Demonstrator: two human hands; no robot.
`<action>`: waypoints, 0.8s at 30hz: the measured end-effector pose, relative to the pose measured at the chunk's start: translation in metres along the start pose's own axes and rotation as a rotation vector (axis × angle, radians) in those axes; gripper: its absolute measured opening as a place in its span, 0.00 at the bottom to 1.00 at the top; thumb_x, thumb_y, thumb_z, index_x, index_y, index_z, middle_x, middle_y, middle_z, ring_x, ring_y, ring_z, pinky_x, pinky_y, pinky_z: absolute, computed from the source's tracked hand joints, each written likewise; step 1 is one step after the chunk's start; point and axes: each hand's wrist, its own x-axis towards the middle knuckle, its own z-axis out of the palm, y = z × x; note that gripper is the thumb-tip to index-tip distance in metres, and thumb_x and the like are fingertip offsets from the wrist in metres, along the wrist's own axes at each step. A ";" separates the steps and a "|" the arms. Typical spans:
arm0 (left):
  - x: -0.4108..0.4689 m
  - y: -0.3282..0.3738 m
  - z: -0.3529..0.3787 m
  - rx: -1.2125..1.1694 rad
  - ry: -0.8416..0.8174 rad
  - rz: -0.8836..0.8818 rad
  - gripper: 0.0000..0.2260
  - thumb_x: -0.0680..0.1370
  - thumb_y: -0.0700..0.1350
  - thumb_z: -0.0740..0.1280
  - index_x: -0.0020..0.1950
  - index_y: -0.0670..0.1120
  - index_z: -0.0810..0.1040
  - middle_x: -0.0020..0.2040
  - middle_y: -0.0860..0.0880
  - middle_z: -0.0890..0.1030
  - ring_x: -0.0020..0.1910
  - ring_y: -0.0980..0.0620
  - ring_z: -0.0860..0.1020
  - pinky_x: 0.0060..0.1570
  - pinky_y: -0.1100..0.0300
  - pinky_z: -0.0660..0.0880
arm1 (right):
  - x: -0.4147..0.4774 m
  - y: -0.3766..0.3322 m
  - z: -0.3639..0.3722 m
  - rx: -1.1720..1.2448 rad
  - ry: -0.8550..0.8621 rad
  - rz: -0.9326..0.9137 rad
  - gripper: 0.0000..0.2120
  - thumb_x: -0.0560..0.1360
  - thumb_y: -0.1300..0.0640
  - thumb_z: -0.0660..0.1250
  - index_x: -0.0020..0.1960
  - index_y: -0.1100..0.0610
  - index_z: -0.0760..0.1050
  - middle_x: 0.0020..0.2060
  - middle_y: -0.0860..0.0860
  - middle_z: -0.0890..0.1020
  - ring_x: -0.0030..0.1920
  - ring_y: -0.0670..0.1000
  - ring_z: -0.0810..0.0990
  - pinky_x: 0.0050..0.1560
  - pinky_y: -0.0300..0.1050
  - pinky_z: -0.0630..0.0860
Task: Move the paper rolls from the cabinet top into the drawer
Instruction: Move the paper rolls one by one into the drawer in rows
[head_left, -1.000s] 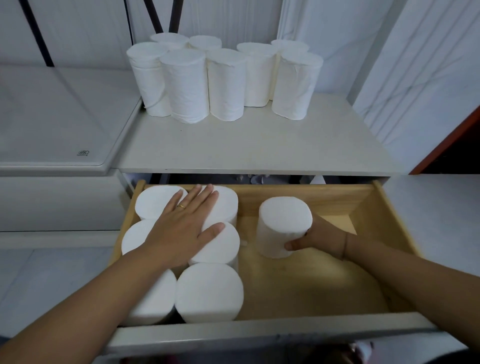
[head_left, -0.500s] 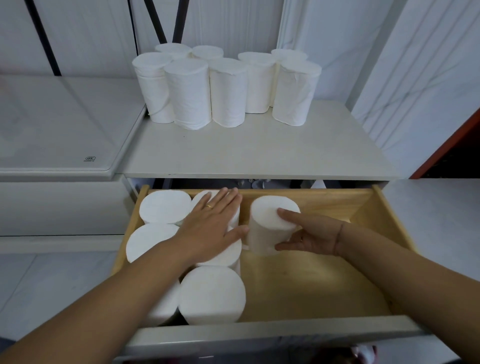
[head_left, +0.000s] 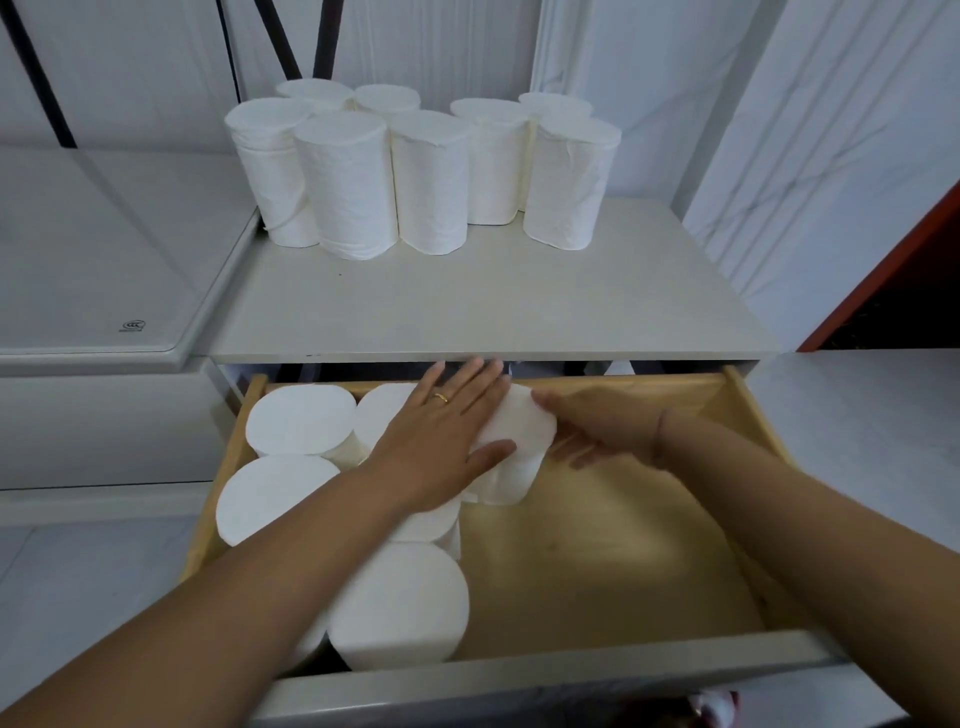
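— Hands?
— Left hand (head_left: 441, 447) lying flat and open across the roll (head_left: 511, 449) by the drawer's (head_left: 748, 410) back edge; right hand (head_left: 605, 431) cupping that roll's right side, fingers loosely spread.
— Other rolls?
— Standing upright along the drawer's left side (head_left: 298, 421); eight more (head_left: 343, 182) clustering at the cabinet top's (head_left: 493, 306) back edge.

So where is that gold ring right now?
The gold ring is on the left hand, which lies flat on white paper rolls in the wooden drawer.
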 end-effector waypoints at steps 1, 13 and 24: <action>0.002 0.001 0.000 0.002 0.027 0.001 0.32 0.77 0.65 0.40 0.77 0.50 0.44 0.78 0.53 0.43 0.75 0.57 0.36 0.71 0.55 0.32 | 0.002 -0.009 -0.013 -0.041 0.091 -0.059 0.23 0.75 0.38 0.60 0.46 0.57 0.81 0.42 0.55 0.85 0.41 0.53 0.82 0.42 0.45 0.79; 0.010 0.000 0.004 -0.011 0.171 -0.263 0.34 0.76 0.65 0.40 0.77 0.47 0.39 0.77 0.49 0.40 0.75 0.50 0.35 0.72 0.50 0.34 | 0.127 -0.089 -0.135 0.214 0.718 -0.466 0.42 0.67 0.47 0.76 0.72 0.59 0.58 0.65 0.55 0.69 0.60 0.49 0.70 0.63 0.41 0.67; 0.011 -0.001 0.005 -0.002 0.178 -0.258 0.34 0.77 0.65 0.41 0.77 0.47 0.39 0.78 0.49 0.41 0.76 0.50 0.37 0.72 0.50 0.35 | 0.164 -0.110 -0.134 0.264 0.690 -0.500 0.43 0.60 0.44 0.79 0.68 0.56 0.63 0.63 0.51 0.73 0.61 0.51 0.73 0.62 0.49 0.72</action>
